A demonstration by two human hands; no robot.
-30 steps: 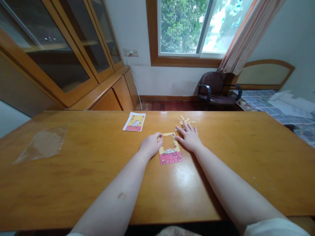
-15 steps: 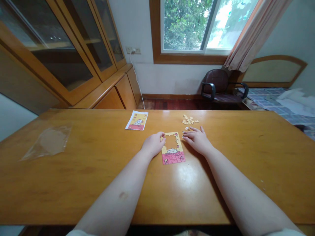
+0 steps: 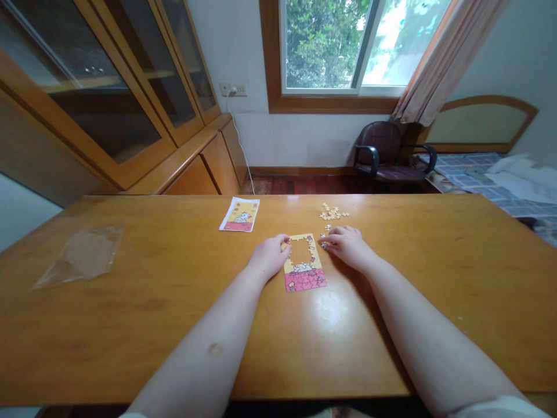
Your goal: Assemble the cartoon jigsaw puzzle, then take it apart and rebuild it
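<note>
A partly assembled jigsaw puzzle point(image 3: 305, 280), yellow above and pink below, lies flat with a rectangular gap in its upper middle. My left hand point(image 3: 270, 255) is closed at its upper left edge, thumb and fingers pinching the border. Just right of the puzzle, my right hand point(image 3: 348, 247) has its fingers drawn together, the tips down on a small puzzle piece point(image 3: 323, 244). The fingers partly cover that spot. Another loose piece point(image 3: 328, 227) lies just beyond them. Farther back is a pile of pale, face-down puzzle pieces point(image 3: 333, 213).
A printed picture card point(image 3: 240, 215) with the same yellow and pink design lies at the back left of the wooden table point(image 3: 183, 313). A clear plastic bag point(image 3: 85, 252) rests at far left. Beyond the table stand a chair point(image 3: 383, 151) and a glass-door cabinet point(image 3: 126, 98).
The fingers of my right hand have gone from spread to drawn together, with the tips on a small piece. My left hand keeps its place at the puzzle's edge. The view has shifted slightly.
</note>
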